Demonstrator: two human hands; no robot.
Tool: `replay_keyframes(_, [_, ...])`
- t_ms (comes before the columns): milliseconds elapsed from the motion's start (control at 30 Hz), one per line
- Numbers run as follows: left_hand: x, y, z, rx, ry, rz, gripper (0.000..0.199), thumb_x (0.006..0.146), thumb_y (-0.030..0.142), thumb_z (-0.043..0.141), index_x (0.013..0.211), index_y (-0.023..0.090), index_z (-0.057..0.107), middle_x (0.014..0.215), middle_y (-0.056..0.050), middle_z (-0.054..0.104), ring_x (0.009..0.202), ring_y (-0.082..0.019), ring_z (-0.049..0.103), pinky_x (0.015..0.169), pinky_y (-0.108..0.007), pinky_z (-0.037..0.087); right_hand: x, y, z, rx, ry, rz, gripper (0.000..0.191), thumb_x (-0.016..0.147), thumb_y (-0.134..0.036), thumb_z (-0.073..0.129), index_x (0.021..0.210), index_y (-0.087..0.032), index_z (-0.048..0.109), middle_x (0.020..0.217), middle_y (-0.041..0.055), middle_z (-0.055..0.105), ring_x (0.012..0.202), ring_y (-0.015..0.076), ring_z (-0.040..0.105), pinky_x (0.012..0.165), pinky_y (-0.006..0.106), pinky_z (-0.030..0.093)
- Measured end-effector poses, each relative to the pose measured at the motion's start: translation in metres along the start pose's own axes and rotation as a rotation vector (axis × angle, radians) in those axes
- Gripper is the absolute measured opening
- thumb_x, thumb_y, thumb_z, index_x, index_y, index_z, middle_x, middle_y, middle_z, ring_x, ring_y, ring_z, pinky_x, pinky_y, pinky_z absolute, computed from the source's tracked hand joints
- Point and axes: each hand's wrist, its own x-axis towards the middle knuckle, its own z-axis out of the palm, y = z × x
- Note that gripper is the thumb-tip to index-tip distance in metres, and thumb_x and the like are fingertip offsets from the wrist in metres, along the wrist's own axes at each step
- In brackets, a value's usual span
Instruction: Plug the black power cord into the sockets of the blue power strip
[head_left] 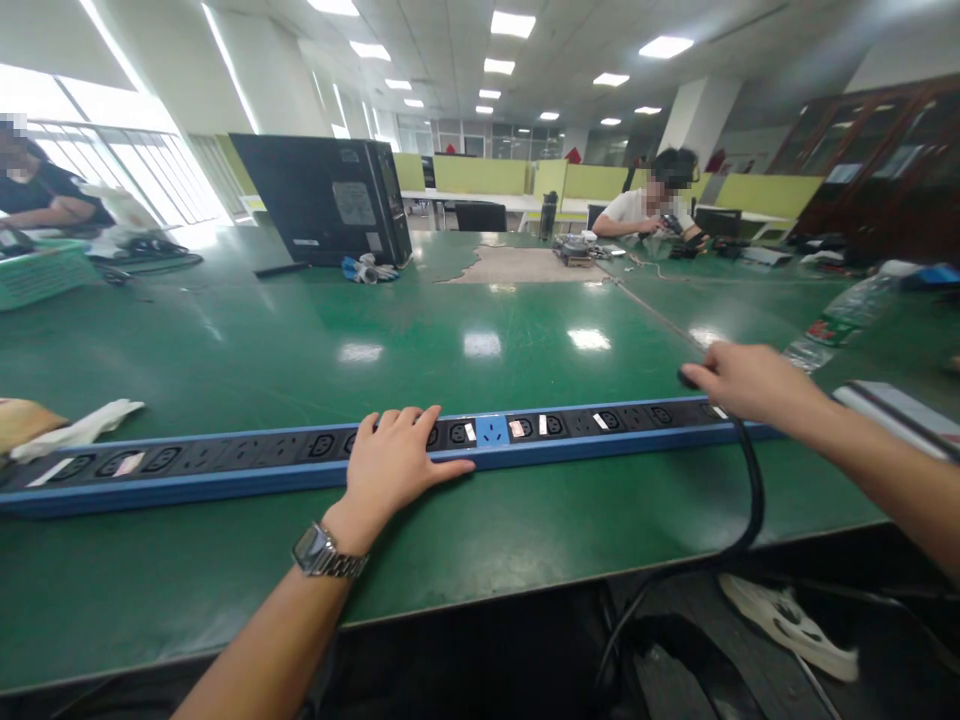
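A long blue power strip (247, 484) with a black socket face lies across the green table (450, 340). Several small white labels and one blue socket (492, 431) show on it. My left hand (391, 455) rests over the strip left of the blue socket, fingers spread on its far side and thumb along the near edge. Above the strip's right part, my right hand (739, 378) is closed around the end of a thick black cable (752, 485). A dark tip sticks out past its fingers. The cable hangs down over the table's near edge.
A black computer case (322, 200) stands at the back left, with gloves (369, 268) beside it. A plastic bottle (844, 318) lies tilted at right. Two people sit across the table. A green basket (45, 272) is at far left; a shoe (787, 625) shows below.
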Motion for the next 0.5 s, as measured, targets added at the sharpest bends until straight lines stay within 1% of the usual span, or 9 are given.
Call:
replay_keyframes(33, [-0.001, 0.000, 0.001, 0.007, 0.010, 0.000, 0.085, 0.071, 0.080, 0.051, 0.131, 0.019, 0.053, 0.120, -0.012, 0.064, 0.113, -0.033, 0.055, 0.099, -0.048, 0.034, -0.003, -0.010, -0.020, 0.073, 0.100, 0.024, 0.038, 0.089, -0.050, 0.044, 0.084, -0.017, 0.061, 0.075, 0.0137, 0.066, 0.070, 0.0257, 0.062, 0.063, 0.037, 0.041])
replay_keyframes(67, [-0.002, 0.000, 0.001, 0.013, 0.022, 0.002, 0.085, 0.071, 0.080, 0.051, 0.130, 0.019, 0.054, 0.118, -0.012, 0.064, 0.112, -0.033, 0.055, 0.098, -0.047, 0.034, -0.008, -0.024, -0.039, 0.188, 0.157, 0.013, 0.038, 0.088, -0.052, 0.047, 0.088, -0.017, 0.062, 0.072, 0.0111, 0.066, 0.065, 0.0220, 0.061, 0.063, 0.035, 0.042])
replay_keyframes(100, [-0.003, 0.002, 0.002, 0.016, 0.035, 0.006, 0.084, 0.071, 0.080, 0.051, 0.129, 0.019, 0.054, 0.117, -0.012, 0.065, 0.111, -0.033, 0.055, 0.098, -0.047, 0.035, -0.014, -0.039, -0.056, 0.310, 0.172, -0.002, 0.037, 0.087, -0.052, 0.049, 0.094, -0.018, 0.062, 0.068, 0.0075, 0.066, 0.060, 0.0190, 0.060, 0.062, 0.033, 0.042])
replay_keyframes(167, [-0.004, 0.004, 0.003, 0.012, 0.075, 0.008, 0.083, 0.072, 0.079, 0.051, 0.127, 0.018, 0.056, 0.115, -0.012, 0.066, 0.109, -0.032, 0.056, 0.097, -0.046, 0.035, -0.028, -0.073, -0.077, 0.462, 0.062, -0.113, 0.037, 0.086, -0.052, 0.050, 0.102, -0.021, 0.063, 0.063, 0.0026, 0.064, 0.055, 0.0160, 0.058, 0.059, 0.030, 0.042])
replay_keyframes(200, [-0.005, 0.004, 0.004, 0.006, 0.094, 0.008, 0.082, 0.072, 0.079, 0.052, 0.126, 0.018, 0.056, 0.115, -0.012, 0.066, 0.109, -0.032, 0.056, 0.097, -0.045, 0.035, -0.034, -0.090, -0.080, 0.460, -0.017, -0.178, 0.035, 0.085, -0.051, 0.051, 0.099, -0.021, 0.065, 0.063, 0.0021, 0.064, 0.056, 0.0161, 0.058, 0.059, 0.030, 0.042])
replay_keyframes(267, [-0.007, 0.004, 0.004, -0.015, 0.115, 0.006, 0.079, 0.072, 0.078, 0.053, 0.125, 0.019, 0.057, 0.116, -0.011, 0.066, 0.110, -0.030, 0.056, 0.098, -0.043, 0.035, -0.042, -0.119, -0.073, 0.379, -0.105, -0.333, 0.030, 0.084, -0.046, 0.053, 0.092, -0.022, 0.068, 0.071, 0.0037, 0.068, 0.065, 0.0181, 0.061, 0.062, 0.029, 0.042])
replay_keyframes(333, [-0.008, 0.004, 0.005, -0.037, 0.120, 0.001, 0.079, 0.071, 0.079, 0.053, 0.124, 0.021, 0.058, 0.116, -0.010, 0.066, 0.111, -0.029, 0.055, 0.099, -0.042, 0.035, -0.039, -0.134, -0.056, 0.250, -0.124, -0.400, 0.026, 0.082, -0.044, 0.054, 0.085, -0.022, 0.068, 0.081, 0.0058, 0.071, 0.075, 0.0211, 0.063, 0.064, 0.029, 0.042])
replay_keyframes(400, [-0.008, 0.003, 0.005, -0.050, 0.122, -0.007, 0.079, 0.069, 0.081, 0.052, 0.123, 0.023, 0.058, 0.115, -0.009, 0.066, 0.112, -0.029, 0.055, 0.099, -0.042, 0.035, -0.027, -0.136, -0.037, 0.148, -0.137, -0.395, 0.026, 0.080, -0.043, 0.054, 0.082, -0.021, 0.069, 0.087, 0.0074, 0.072, 0.081, 0.0230, 0.064, 0.064, 0.030, 0.042])
replay_keyframes(500, [-0.008, 0.003, 0.005, -0.057, 0.121, -0.015, 0.079, 0.069, 0.082, 0.051, 0.122, 0.024, 0.059, 0.115, -0.009, 0.066, 0.111, -0.030, 0.056, 0.099, -0.043, 0.034, -0.007, -0.125, -0.014, 0.099, -0.188, -0.368, 0.030, 0.081, -0.043, 0.051, 0.082, -0.020, 0.069, 0.089, 0.0084, 0.073, 0.083, 0.0228, 0.066, 0.066, 0.029, 0.043])
